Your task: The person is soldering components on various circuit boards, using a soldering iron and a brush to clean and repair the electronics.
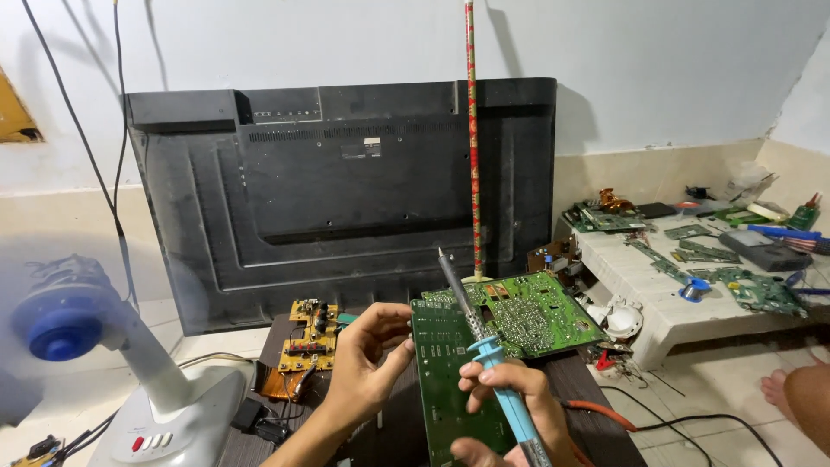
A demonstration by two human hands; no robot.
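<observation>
1. Two bare hands worked over a dark bench [596, 406]. The right hand [510, 411] had its grip closed around the blue handle of a soldering iron [484, 346], fingers wrapped tight, with the metal tip pointing up and slightly left.
2. The left hand [363, 363] pinched the left edge of a dark green circuit board [441, 380], thumb and fingers pressed onto it, holding the board upright and tilted toward the camera, just beside the iron.
3. A second, brighter green circuit board [532, 316] lay flat on the bench right behind the held one.
4. A small yellow board [309, 337] sat to the left, near the left hand.
5. A large black television back panel [337, 195] leaned against the wall behind the bench, with a thin red-patterned stick [473, 130] standing upright in front of it.
6. A white fan with a blue hub [112, 363] stood at the lower left.
7. A low white bench [666, 303] on the right carried many loose green boards and tools.
8. A person's bare foot [800, 393] showed at the far right, on the floor.
</observation>
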